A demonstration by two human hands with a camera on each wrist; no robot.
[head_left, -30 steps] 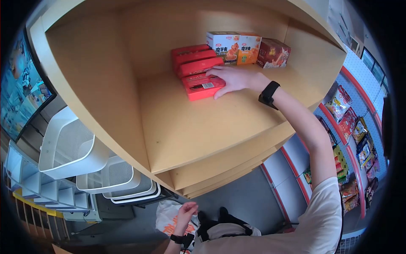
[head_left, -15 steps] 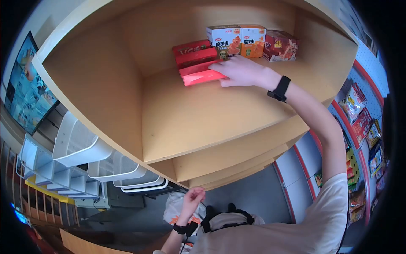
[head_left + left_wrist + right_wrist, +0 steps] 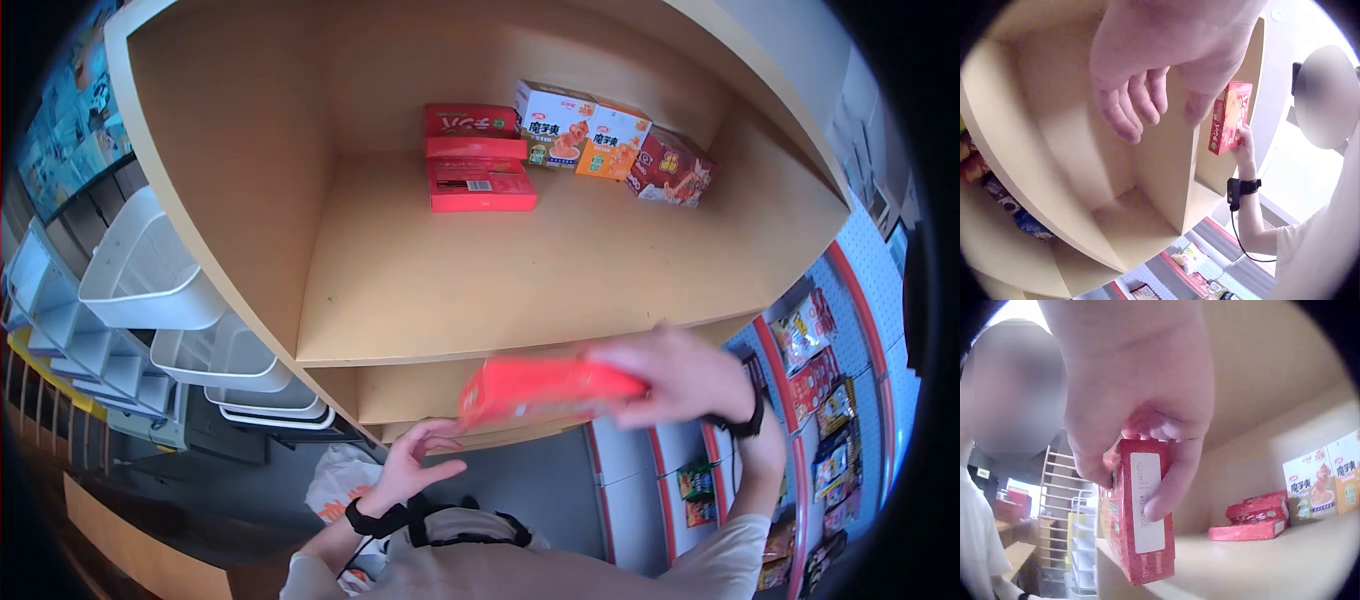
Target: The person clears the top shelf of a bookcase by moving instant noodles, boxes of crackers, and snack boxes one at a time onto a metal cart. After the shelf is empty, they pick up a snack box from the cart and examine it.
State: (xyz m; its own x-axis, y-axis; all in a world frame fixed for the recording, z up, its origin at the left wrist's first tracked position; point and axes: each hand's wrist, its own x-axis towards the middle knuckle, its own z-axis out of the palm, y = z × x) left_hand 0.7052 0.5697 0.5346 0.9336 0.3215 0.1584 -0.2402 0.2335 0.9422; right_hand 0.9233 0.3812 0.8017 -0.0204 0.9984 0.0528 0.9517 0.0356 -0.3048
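Note:
My right hand [image 3: 680, 380] grips one end of a red snack box [image 3: 540, 388], blurred, in front of the shelf's front edge. The right wrist view has the thumb and fingers on either side of this red box [image 3: 1147, 512], with a white label on its narrow face. Close to the box's far end, my left hand [image 3: 415, 465] is raised with relaxed fingers and holds nothing. Inside the shelf, one red box [image 3: 482, 190] lies at the front of a row, with more red boxes [image 3: 470, 120] leaning behind it.
Right of the red boxes stand a white box [image 3: 555, 125], an orange box [image 3: 613, 140] and a dark red box [image 3: 672, 172]. White bins [image 3: 150, 270] hang left of the wooden shelf [image 3: 420, 290]. Snack bags [image 3: 800, 330] fill a rack at right. A plastic bag [image 3: 335, 480] lies below.
My right hand has drawn one red box off the shelf towards my body. My left hand has risen to near its end. The other red boxes stay at the back.

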